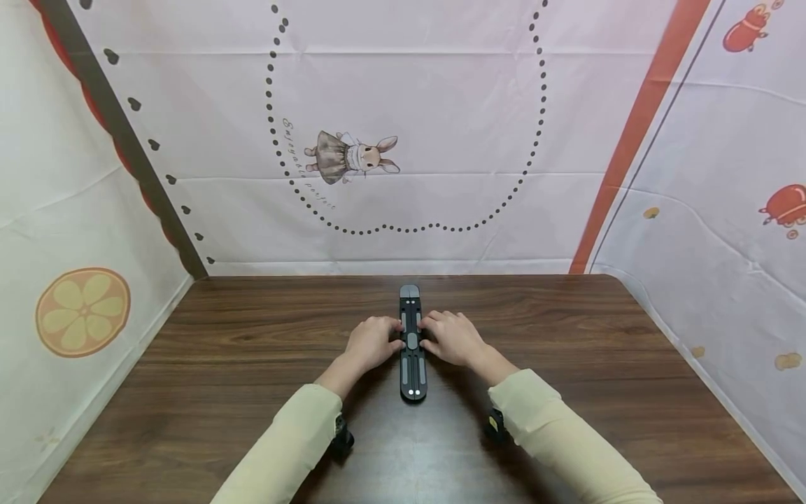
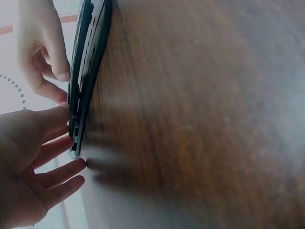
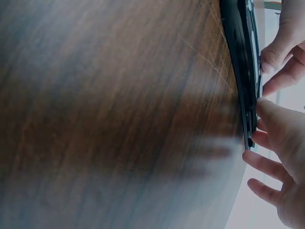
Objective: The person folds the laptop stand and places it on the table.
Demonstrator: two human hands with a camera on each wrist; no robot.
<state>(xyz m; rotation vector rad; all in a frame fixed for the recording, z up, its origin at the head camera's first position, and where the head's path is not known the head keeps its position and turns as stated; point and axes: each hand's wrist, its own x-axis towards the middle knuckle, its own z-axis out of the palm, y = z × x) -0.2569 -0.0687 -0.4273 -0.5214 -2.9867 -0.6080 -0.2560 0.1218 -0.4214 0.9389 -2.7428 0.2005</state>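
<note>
A long, narrow black folded laptop stand (image 1: 413, 367) with grey pads lies lengthwise on the wooden table, its rounded ends pointing toward and away from me. My left hand (image 1: 371, 341) holds its left edge near the middle, thumb and fingertips against the side. From the other side my right hand (image 1: 455, 339) grips the right edge in the same way. The left wrist view shows the stand (image 2: 88, 62) edge-on, with the outer fingers of the left hand (image 2: 28, 157) spread below it. In the right wrist view the thumb of the right hand (image 3: 286, 138) touches the stand's edge.
The brown wooden table (image 1: 252, 364) extends on both sides. A printed cloth (image 1: 441, 140) hangs behind it, and more cloth borders the left and right. Small black devices (image 1: 341, 437) sit under both wrists.
</note>
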